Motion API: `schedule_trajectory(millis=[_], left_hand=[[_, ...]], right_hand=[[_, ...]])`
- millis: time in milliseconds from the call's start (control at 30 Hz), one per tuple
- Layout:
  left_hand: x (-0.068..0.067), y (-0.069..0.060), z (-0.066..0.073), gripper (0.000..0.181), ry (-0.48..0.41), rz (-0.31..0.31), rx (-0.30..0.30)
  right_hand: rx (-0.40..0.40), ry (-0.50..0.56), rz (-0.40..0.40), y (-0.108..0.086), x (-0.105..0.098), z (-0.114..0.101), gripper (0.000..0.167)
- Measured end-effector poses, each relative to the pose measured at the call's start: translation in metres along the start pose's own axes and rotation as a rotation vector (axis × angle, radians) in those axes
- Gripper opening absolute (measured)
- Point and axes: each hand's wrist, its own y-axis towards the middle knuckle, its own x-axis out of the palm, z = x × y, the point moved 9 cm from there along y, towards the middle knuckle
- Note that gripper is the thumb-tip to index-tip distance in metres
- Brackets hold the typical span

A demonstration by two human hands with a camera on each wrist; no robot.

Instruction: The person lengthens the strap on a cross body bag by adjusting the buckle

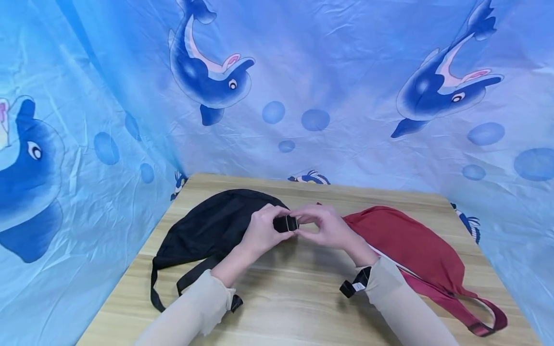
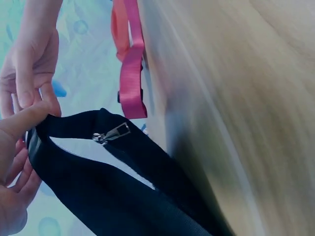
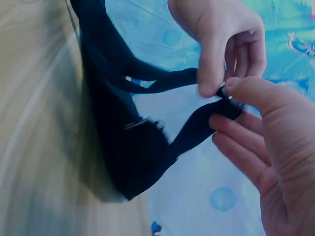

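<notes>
A black fabric bag lies on the left of the wooden table, its strap lifted between both hands. My left hand pinches this black strap beside a metal-edged strap buckle. From the other side, my right hand pinches the buckle end between thumb and fingers. In the right wrist view the right thumb presses on the buckle, and the strap runs down in a loop to the bag. A silver zipper pull shows on the black bag in the left wrist view.
A red bag lies on the right of the wooden table, its strap looping toward the front right corner. Black bands with dark attachments circle the wrists. A blue dolphin-print cloth hangs behind and beside the table.
</notes>
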Motion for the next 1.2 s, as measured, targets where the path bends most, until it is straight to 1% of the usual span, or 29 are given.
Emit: schedule_trajectory(millis=[33,100,233,333,400,467,533,600,667,700,767,800,833,933,1033,1133,1200], left_hand=[[0.000,0.001,0.002,0.049,0.008,0.001,0.005],[-0.001,0.001,0.006,0.049,0.023,0.005,0.015],[0.000,0.001,0.009,0.055,0.046,0.007,0.020],[0.001,0.000,0.009,0.061,0.061,0.011,0.022],[0.001,-0.001,0.010,0.063,0.065,0.018,0.038],[0.001,-0.001,0.012,0.062,0.069,0.021,0.063],[0.002,-0.001,0.012,0.059,0.052,0.017,0.080],[0.002,-0.001,0.010,0.055,0.020,0.009,0.077],[0.002,-0.001,0.006,0.053,-0.024,-0.006,0.053],[0.001,-0.002,0.004,0.052,-0.047,-0.010,0.037],[0.000,-0.004,-0.003,0.051,-0.088,-0.011,-0.001],[0.000,-0.005,-0.006,0.052,-0.111,-0.009,-0.017],[-0.001,-0.006,-0.008,0.053,-0.128,-0.004,-0.028],[-0.003,-0.007,-0.011,0.056,-0.155,0.018,-0.036],[-0.004,-0.007,-0.008,0.058,-0.137,0.030,-0.010],[-0.004,-0.007,-0.005,0.056,-0.108,0.026,0.025],[-0.003,-0.007,-0.005,0.054,-0.114,0.016,0.035]], right_hand=[[0.012,-0.042,-0.002,0.002,-0.001,-0.002,0.040],[0.051,-0.090,-0.019,0.005,-0.002,-0.005,0.038],[0.131,-0.146,-0.077,0.013,-0.002,-0.008,0.035],[0.148,-0.189,-0.101,0.018,-0.001,-0.009,0.036],[0.135,-0.212,-0.102,0.019,0.001,-0.009,0.038],[0.110,-0.244,-0.087,0.020,0.003,-0.010,0.040],[0.075,-0.275,-0.065,0.019,0.006,-0.011,0.041],[0.040,-0.305,-0.029,0.018,0.006,-0.011,0.040],[0.005,-0.325,0.037,0.016,0.002,-0.012,0.032],[-0.007,-0.320,0.074,0.014,-0.001,-0.012,0.032],[-0.024,-0.264,0.129,0.011,-0.008,-0.011,0.031],[-0.031,-0.240,0.142,0.009,-0.011,-0.011,0.032],[-0.037,-0.206,0.139,0.008,-0.013,-0.011,0.031],[-0.022,-0.125,0.053,0.007,-0.009,-0.012,0.032],[-0.007,-0.127,-0.020,0.008,-0.003,-0.014,0.041],[-0.012,-0.138,-0.037,0.010,-0.002,-0.016,0.041],[-0.035,-0.157,-0.037,0.011,-0.001,-0.018,0.038]])
